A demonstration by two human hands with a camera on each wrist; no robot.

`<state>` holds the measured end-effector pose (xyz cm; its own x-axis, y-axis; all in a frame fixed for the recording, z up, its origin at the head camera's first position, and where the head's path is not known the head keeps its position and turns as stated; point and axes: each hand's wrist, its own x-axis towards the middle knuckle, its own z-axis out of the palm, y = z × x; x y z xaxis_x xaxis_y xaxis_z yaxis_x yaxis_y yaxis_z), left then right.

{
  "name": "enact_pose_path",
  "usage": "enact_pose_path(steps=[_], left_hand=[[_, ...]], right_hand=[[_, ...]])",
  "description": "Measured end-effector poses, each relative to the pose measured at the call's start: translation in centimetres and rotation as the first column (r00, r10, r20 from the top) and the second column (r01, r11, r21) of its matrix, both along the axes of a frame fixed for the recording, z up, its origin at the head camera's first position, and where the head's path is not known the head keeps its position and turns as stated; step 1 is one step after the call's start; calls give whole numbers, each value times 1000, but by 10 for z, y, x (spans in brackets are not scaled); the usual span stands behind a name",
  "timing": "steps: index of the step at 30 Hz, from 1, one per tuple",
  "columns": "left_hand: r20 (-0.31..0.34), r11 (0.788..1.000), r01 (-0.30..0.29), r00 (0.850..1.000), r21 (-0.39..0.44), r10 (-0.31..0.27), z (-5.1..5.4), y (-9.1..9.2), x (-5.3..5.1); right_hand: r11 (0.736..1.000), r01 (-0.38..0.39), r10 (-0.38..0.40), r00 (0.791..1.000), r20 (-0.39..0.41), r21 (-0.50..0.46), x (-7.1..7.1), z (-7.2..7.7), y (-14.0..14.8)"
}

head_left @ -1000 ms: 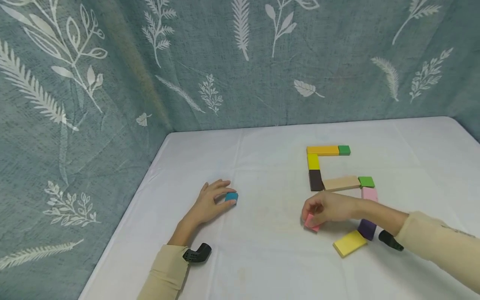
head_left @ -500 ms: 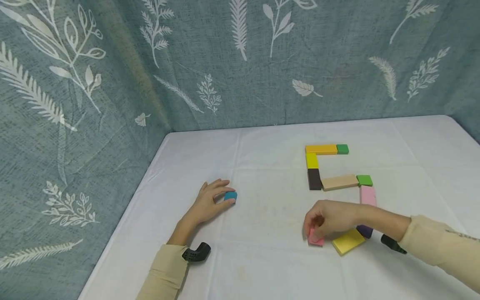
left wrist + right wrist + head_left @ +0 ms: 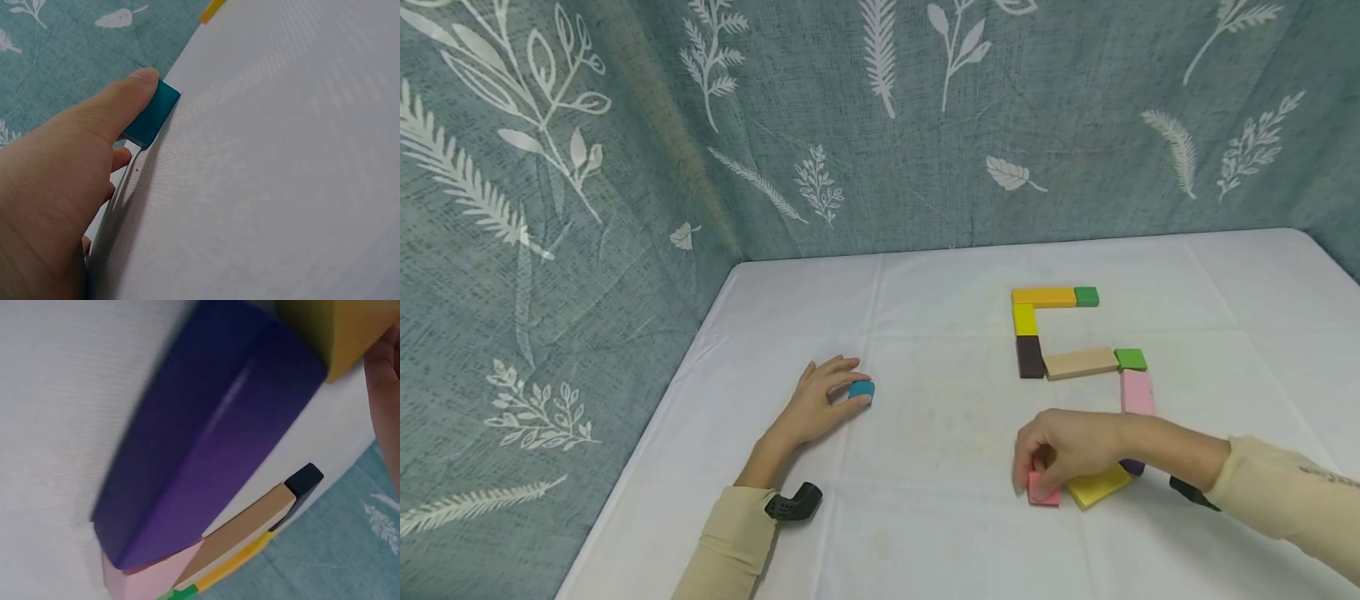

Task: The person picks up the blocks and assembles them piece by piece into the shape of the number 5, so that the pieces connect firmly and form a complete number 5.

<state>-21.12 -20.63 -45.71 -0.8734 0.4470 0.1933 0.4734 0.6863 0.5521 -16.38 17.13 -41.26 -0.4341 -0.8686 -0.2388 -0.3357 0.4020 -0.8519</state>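
My left hand rests on the white cloth and pinches a small blue block between thumb and finger; the left wrist view shows the thumb on the block's edge. At the lower right, my right hand pinches a small coral-pink block on the cloth, at the left end of a yellow block. Whether those two touch I cannot tell. A purple block meets the yellow one; in the head view my right wrist hides most of it. Beyond it lies a light pink block.
The block line continues with a light green block, a plain wood block, a black block, a bright yellow block, an orange block and a dark green block. A leaf-patterned curtain borders the table.
My right hand has moved the coral-pink block toward me and slightly right, up to the yellow block's left end. The left hand and blue block have stayed put.
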Motion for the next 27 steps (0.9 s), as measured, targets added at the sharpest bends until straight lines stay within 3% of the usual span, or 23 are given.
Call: enact_pose_path(steps=[27], left_hand=[[-13,1000,6,1000,-3,-6,-2,-2,0]], right_hand=[[998,-55,55,998,-13,-20,1,2,5]])
